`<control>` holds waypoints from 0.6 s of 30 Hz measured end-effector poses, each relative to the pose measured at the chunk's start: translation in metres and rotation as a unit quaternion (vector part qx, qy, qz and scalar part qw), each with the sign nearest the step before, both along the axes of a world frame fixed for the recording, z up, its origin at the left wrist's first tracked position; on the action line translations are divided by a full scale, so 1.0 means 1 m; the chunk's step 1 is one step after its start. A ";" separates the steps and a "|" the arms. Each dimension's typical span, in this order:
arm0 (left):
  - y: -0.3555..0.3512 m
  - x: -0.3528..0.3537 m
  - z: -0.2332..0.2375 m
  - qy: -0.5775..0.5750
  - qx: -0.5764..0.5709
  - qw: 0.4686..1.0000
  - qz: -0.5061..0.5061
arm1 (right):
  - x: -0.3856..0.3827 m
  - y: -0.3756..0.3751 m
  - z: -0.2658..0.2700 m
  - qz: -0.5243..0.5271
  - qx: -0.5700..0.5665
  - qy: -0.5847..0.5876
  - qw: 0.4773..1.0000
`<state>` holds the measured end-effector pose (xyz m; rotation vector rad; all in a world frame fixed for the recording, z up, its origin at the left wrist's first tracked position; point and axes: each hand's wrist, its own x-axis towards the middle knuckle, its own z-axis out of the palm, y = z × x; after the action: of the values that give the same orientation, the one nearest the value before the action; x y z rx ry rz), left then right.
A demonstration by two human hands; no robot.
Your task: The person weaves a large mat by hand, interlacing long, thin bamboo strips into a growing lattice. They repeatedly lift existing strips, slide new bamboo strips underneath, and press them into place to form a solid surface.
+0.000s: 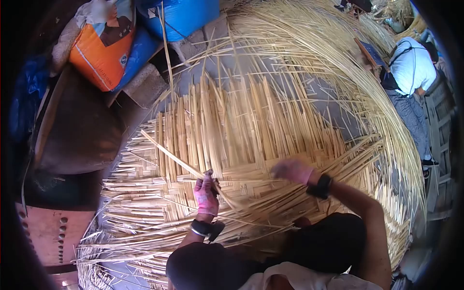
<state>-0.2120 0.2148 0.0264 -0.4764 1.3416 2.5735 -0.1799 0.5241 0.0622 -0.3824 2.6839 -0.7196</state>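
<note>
My left hand (207, 195), in a pink glove, is closed around a split reed strip (166, 152). The strip slants from upper left down through my fingers. Over the right side of the half-woven mat (191, 193) hovers my right hand (294, 172), also gloved in pink; motion smears its fingers, so their grip cannot be made out. Upright reed strips (193, 126) stick out of the mat's far edge. Loose strips (270, 210) lie in a band across the near part, close to my knees.
Long reeds (309, 34) are heaped in a curve along the back and right. Orange sack (99, 55), blue sack (181, 17) and concrete blocks (145, 86) stand at upper left. A brown padded seat (79, 130) lies left. Another person (413, 67) is at far right.
</note>
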 end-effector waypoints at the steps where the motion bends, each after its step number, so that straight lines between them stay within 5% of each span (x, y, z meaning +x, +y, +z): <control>1: -0.004 -0.003 0.002 0.003 -0.027 1.000 0.002 | -0.026 0.027 -0.016 -0.045 -0.031 0.015 0.998; 6: 0.000 -0.004 -0.014 -0.058 0.006 0.998 0.016 | -0.148 0.089 0.011 -0.284 -0.168 0.060 0.942; 9: -0.004 0.002 -0.013 -0.084 -0.028 0.996 0.009 | -0.227 0.129 -0.052 -0.317 -0.170 0.070 0.930; 15: -0.035 0.009 -0.013 -0.086 -0.078 0.992 0.058 | -0.305 0.132 -0.094 -0.478 0.096 -0.017 0.873; 18: -0.038 0.004 -0.015 -0.096 -0.084 0.991 0.051 | -0.317 0.133 -0.089 -0.544 0.043 0.000 0.838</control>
<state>-0.2077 0.1771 0.0115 -0.8188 1.5051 2.4270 -0.4965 0.6567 -0.0264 1.2745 2.7329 -0.8217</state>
